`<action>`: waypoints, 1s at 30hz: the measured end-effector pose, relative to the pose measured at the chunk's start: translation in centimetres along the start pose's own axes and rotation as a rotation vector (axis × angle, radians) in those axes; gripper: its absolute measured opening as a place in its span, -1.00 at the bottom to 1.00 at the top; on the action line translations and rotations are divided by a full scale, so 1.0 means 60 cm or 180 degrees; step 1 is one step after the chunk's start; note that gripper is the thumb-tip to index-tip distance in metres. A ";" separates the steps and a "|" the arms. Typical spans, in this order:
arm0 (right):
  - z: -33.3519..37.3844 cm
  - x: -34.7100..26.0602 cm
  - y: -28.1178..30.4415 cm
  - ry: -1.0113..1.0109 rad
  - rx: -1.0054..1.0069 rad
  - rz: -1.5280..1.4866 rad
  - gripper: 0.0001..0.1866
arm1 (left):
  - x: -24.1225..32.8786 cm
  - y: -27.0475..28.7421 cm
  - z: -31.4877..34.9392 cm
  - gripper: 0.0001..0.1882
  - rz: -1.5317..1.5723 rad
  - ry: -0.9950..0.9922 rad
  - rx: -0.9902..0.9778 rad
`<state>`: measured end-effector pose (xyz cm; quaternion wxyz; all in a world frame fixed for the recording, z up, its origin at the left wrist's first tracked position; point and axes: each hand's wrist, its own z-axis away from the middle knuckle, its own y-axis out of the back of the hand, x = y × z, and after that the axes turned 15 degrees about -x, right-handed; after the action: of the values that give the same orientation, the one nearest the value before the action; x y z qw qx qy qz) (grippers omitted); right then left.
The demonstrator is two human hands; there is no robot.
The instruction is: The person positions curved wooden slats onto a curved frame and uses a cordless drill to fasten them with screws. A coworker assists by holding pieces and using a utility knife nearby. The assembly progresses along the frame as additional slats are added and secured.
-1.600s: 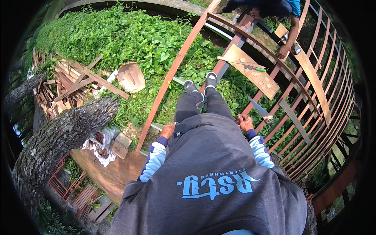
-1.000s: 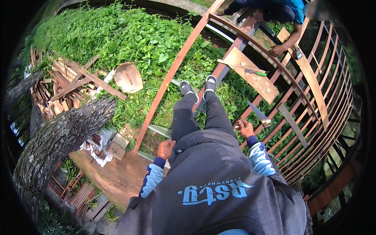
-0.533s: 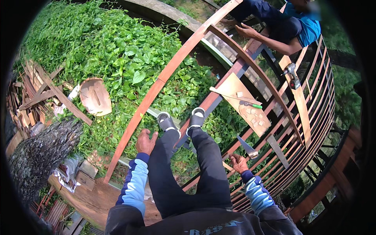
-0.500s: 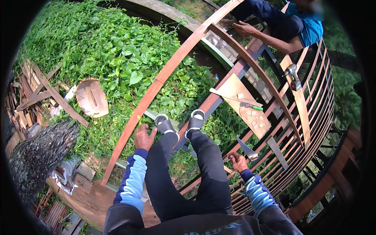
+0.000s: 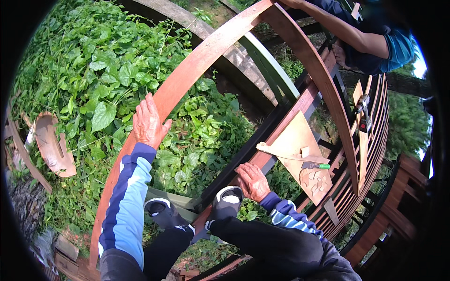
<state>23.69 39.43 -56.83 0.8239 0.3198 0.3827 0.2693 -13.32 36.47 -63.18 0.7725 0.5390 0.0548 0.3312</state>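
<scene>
A long, curved reddish-brown plank arches over the greenery. My left hand lies on it with the fingers stretched forward and the thumb apart. My right hand presses on a straight wooden beam, its bent fingers over the beam's edge. Just beyond this hand is a pale triangular board bearing a thin wood strip, a green-handled blade tool and several small wood chips.
A co-worker's arm reaches to the plank's far end. A cordless drill lies on a narrow board among curved slats. Another curved plank crosses right. A cut wooden piece rests on the vines at left. My shoes stand on the framework.
My left hand moved forward onto the curved plank, and my right hand went from beside a saw to the beam. My body leans forward. The co-worker's hand reached to the plank's end.
</scene>
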 end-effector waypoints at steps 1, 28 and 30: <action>-0.004 0.007 -0.010 0.0086 -0.0131 0.0176 -0.64 | -0.003 -0.001 -0.003 0.00 -0.0067 0.0005 -0.0050; -0.070 0.050 -0.065 0.0173 0.1133 -0.0206 -0.83 | 0.030 0.059 -0.023 -0.26 -0.0599 0.0517 -0.0772; -0.071 0.048 -0.062 0.0159 0.1127 -0.0190 -0.85 | 0.025 0.060 -0.021 -0.26 -0.0539 0.0477 -0.0745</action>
<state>22.61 40.36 -63.06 0.7526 0.4415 0.4539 0.1810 -14.31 39.05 -60.17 0.8489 0.4125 0.1186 0.3084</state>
